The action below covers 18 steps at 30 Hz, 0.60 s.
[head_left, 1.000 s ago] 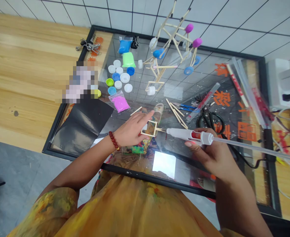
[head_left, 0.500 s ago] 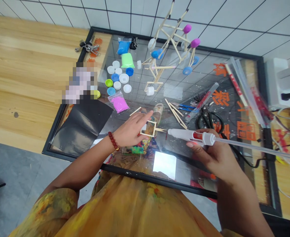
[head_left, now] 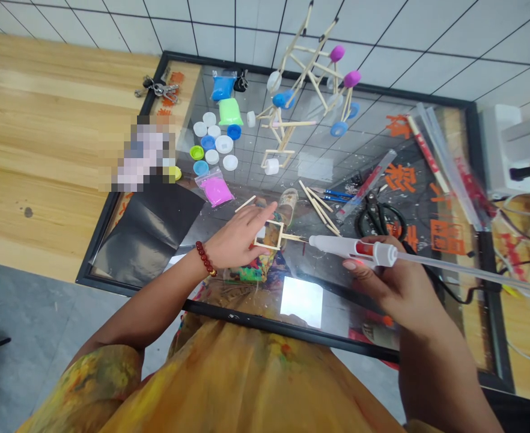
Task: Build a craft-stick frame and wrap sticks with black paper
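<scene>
My left hand (head_left: 237,240) pinches a small square frame of wooden sticks (head_left: 269,234) just above a mirror-topped table (head_left: 319,174). My right hand (head_left: 389,282) is wrapped round a white hot glue gun (head_left: 355,248) with a long clear glue stick trailing right. The gun's nozzle points left and sits a short gap from the frame's right side. A larger stick structure (head_left: 307,78) with purple, blue and white bottle caps stands at the table's far side.
Several loose bottle caps (head_left: 215,141), bags of pink (head_left: 216,190), green (head_left: 229,112) and blue (head_left: 223,84) clay, loose sticks (head_left: 319,207), black scissors (head_left: 377,219), a black sheet (head_left: 150,225), keys (head_left: 159,89) and glue sticks (head_left: 445,162) lie on the mirror. Cables (head_left: 526,240) run at right.
The glue gun's nozzle has drawn back slightly to the right, away from the stick frame. My left hand keeps the frame in place.
</scene>
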### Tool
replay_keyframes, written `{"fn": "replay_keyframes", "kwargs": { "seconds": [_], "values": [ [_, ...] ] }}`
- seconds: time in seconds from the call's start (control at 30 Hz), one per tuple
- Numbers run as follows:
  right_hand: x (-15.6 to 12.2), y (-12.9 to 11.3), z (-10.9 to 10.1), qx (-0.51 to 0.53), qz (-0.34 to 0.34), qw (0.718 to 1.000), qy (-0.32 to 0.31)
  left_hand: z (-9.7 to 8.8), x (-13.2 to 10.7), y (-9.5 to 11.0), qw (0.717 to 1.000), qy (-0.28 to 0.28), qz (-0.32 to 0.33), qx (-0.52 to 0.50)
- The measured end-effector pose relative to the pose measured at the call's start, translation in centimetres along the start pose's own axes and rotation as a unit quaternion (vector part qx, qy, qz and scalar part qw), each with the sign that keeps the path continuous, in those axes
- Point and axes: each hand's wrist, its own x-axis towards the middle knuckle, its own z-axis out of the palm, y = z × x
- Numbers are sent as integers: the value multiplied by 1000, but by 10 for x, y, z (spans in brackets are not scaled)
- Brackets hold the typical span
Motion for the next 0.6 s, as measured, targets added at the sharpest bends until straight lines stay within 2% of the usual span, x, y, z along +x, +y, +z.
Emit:
{"fn": "replay_keyframes", "kwargs": {
  "seconds": [0.6],
  "values": [
    [-9, 6, -3, 29, 53, 998, -11, -2, 0, 2, 1000, -5, -11, 5]
  ]
}}
